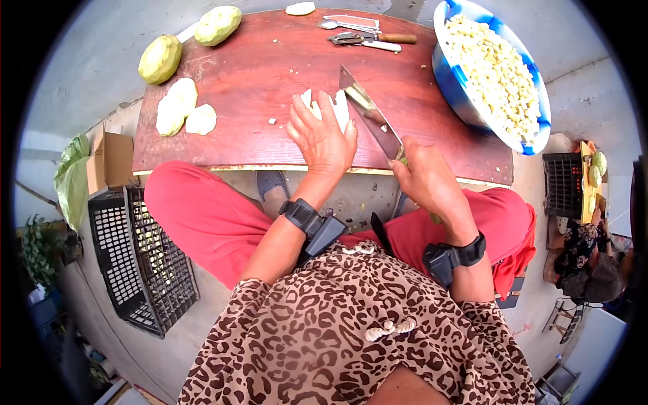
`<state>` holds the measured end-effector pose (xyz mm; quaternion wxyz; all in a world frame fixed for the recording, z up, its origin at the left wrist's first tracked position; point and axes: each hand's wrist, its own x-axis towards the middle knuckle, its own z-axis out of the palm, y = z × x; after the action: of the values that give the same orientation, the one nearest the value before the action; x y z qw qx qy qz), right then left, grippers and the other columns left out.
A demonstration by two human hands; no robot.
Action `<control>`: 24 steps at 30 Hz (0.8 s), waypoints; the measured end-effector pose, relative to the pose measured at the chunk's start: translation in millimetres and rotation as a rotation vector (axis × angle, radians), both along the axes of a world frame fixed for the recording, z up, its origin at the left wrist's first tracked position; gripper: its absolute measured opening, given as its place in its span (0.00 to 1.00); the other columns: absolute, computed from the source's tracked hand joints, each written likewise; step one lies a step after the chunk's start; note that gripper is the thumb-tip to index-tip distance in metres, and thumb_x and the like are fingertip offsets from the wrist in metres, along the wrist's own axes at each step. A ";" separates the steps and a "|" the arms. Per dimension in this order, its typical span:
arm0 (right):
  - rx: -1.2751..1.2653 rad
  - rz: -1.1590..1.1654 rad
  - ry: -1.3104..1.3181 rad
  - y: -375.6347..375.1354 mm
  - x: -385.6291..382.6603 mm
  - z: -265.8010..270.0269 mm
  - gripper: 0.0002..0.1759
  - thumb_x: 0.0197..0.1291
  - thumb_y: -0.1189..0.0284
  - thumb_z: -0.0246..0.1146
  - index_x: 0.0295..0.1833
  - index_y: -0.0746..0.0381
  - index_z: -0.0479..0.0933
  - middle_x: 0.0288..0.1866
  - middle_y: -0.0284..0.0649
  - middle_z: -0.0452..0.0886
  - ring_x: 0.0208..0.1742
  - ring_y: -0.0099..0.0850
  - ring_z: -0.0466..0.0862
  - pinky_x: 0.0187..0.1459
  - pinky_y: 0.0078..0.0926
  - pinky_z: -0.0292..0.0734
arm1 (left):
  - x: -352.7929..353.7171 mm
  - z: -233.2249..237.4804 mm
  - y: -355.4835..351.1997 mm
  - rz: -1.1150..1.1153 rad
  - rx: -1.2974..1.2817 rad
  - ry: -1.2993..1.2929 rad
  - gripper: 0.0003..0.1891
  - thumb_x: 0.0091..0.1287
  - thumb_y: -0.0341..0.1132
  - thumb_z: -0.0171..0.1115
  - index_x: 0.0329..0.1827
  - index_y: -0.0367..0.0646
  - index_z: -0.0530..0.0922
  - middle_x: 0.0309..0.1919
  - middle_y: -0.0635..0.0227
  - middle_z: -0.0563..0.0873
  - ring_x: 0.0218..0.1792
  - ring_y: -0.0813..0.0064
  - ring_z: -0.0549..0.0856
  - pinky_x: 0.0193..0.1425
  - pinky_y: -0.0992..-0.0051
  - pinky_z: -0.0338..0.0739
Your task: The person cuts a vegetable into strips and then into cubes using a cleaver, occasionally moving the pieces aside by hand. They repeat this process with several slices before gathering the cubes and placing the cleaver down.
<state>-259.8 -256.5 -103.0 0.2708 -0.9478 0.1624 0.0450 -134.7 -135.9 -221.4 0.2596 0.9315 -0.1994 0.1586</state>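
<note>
Gripping, knife: the handle is enclosed by the closed fingers of the right hand [425, 174]; the broad blade of the knife [375, 120] is pointed toward 11 o'clock, with a small pale bit stuck to it.
Spreading, left hand [322, 138]: it is laid palm down with the fingers parted over pale cut pieces [341, 109]; how firmly they are pressed cannot be told, as they are partly covered.
Pale pieces: the clearest strip is seen between forefinger and thumb, its long axis run roughly from 12 to 6 o'clock. It is placed at 1 o'clock from the left hand, the nearer one, and at 10 o'clock from the right.
Blade and strip: a narrow gap is left between them, the blade being slanted beside the strip on its 3 o'clock side.
Worktop [256, 88], from the left hand: larger cut chunks [177, 104] are set at 9 o'clock, hand tools [354, 39] at 1 o'clock, and a blue basin [453, 94] of diced pieces [499, 81] at 2 o'clock.
</note>
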 end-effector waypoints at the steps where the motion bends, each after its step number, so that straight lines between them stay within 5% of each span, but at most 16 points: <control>1: -0.003 0.001 -0.002 -0.3 0.0 0.4 0.14 0.62 0.71 0.66 0.45 0.71 0.74 0.33 0.65 0.83 0.41 0.64 0.84 0.44 0.58 0.78 | 0.5 0.3 0.3 -0.014 -0.010 0.006 0.44 0.59 0.48 0.71 0.75 0.40 0.62 0.71 0.37 0.61 0.72 0.38 0.59 0.72 0.40 0.53; 10: -0.013 -0.010 0.000 -1.0 2.9 1.6 0.13 0.62 0.72 0.66 0.44 0.71 0.74 0.33 0.65 0.83 0.41 0.64 0.83 0.44 0.58 0.77 | 33.8 4.3 43.0 -0.574 0.040 -0.093 0.36 0.60 0.42 0.69 0.71 0.39 0.70 0.69 0.44 0.70 0.70 0.46 0.69 0.73 0.51 0.63; 14: -0.012 -0.006 -0.003 -3.6 3.8 -2.7 0.13 0.62 0.71 0.66 0.44 0.72 0.74 0.33 0.66 0.82 0.41 0.64 0.84 0.45 0.58 0.77 | 67.1 21.0 62.6 -0.800 0.105 0.055 0.36 0.63 0.45 0.70 0.73 0.42 0.69 0.71 0.49 0.70 0.68 0.46 0.73 0.72 0.54 0.68; 24: -0.034 -0.048 0.038 -2.7 8.9 0.8 0.14 0.62 0.71 0.66 0.44 0.73 0.75 0.32 0.66 0.82 0.40 0.65 0.83 0.45 0.58 0.77 | 42.2 8.3 60.6 -0.454 0.027 -0.095 0.39 0.60 0.53 0.72 0.70 0.41 0.71 0.66 0.51 0.73 0.67 0.49 0.71 0.70 0.52 0.66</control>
<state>-250.9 -259.2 -102.1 0.2525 -0.9470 0.1912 0.0537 -92.5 -75.3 -213.0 0.2666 0.8577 -0.4177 0.1371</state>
